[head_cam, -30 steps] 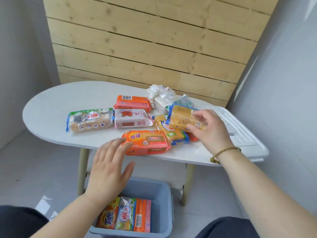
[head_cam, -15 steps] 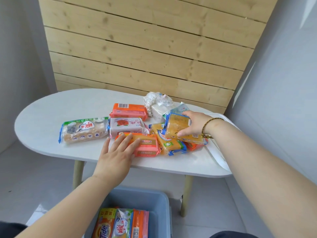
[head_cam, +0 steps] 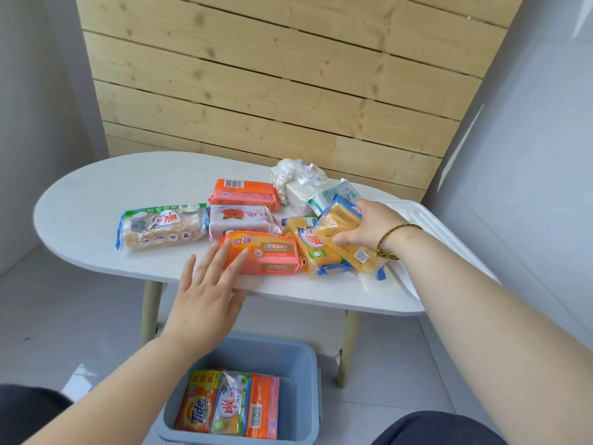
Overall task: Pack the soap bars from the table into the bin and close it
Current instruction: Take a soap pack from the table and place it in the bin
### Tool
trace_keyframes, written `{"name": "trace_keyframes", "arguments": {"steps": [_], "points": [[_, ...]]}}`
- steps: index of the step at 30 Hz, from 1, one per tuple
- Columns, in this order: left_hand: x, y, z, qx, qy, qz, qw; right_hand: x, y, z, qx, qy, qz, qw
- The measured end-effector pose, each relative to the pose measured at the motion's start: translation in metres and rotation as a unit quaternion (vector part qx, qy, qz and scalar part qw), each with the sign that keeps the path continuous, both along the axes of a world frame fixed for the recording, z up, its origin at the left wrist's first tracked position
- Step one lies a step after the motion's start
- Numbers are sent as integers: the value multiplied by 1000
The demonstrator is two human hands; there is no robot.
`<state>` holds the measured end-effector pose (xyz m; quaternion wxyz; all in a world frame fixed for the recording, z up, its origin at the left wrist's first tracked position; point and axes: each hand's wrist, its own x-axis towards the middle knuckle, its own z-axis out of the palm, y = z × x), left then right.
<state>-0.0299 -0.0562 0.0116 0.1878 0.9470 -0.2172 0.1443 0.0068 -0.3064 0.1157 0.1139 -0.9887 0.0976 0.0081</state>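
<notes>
Soap bars (head_cam: 244,226) crowd the middle of the table (head_cam: 96,200), with three more packed on edge in the blue bin (head_cam: 301,374) down at six o'clock by my knees. My right hand (head_cam: 369,226) is clamped over a yellow bar (head_cam: 340,226) stacked on another at three o'clock; lift it carelessly and the slick wrapper underneath could drag along and slide off the table edge. My left hand (head_cam: 205,293) is spread flat, fingers (head_cam: 221,255) wide, tips touching the orange bar (head_cam: 272,255), gripping nothing. The white lid (head_cam: 426,226) lies at three o'clock, beyond my right wrist.
</notes>
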Motion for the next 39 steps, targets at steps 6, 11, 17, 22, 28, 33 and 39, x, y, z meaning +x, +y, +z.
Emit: {"name": "trace_keyframes", "arguments": {"steps": [6,11,17,22,28,33,39], "points": [[-34,20,-22,-38,-61,6,997,-46,18,2,138,-59,10,989],[-38,34,-58,11,-9,35,999,-95,50,-20,222,11,68,973],[-43,51,-119,148,252,-12,956,-100,74,-103,140,204,57,967],[-43,54,-147,199,334,-36,921,-82,69,-187,132,253,-68,956],[-33,50,-179,227,376,-26,898,-69,72,-249,95,239,-147,955],[-28,54,-203,193,415,6,889,-64,80,-288,43,237,-102,965],[-26,57,-214,180,418,3,890,-62,93,-308,0,258,-107,960]]}}
